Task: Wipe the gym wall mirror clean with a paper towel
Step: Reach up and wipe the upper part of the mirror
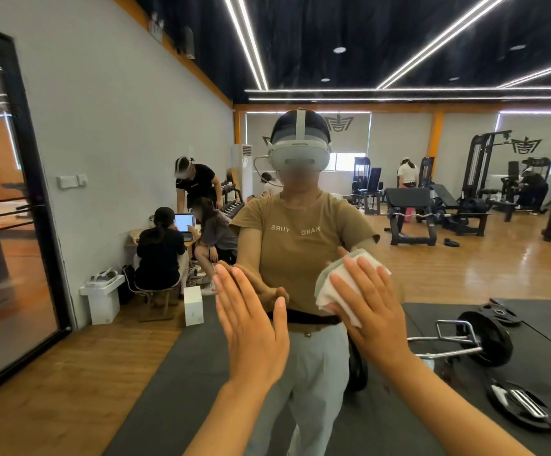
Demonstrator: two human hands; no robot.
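The person stands square to the gym wall mirror (432, 199), which fills nearly the whole head view and reflects the room behind. The right hand (371, 311) lies flat with straight, spread fingers, pressing a folded white paper towel (333, 291) against the glass at about waist level of the reflected figure; the towel is pinned under the palm and fingers, not gripped, and its folded edge sticks out to the left of the fingers. The left hand (251, 320) is likewise released and flat, fingers straight and together, its fingertips meeting their own reflection, so it appears to rest bare on the glass just beside the towel. The principal risk is this bare contact: it is likely to leave prints or smears on the surface being cleaned, and the spot would need a further pass. A second risk lies in the hold on the towel, since a flat press alone may let the pad slide out, bunch or unfold during a stroke, so that fingers drag directly on the glass. The towel covers only a small patch, and the upper part of the mirror may be left unwiped if the reach falls short. Whether the towel is damp cannot be told; if dry, streaks may remain. On the floor mat, a barbell (465, 340) and a weight plate (521, 403) show low in the reflection near the person's feet, a tripping hazard in any sidestep along the wall.
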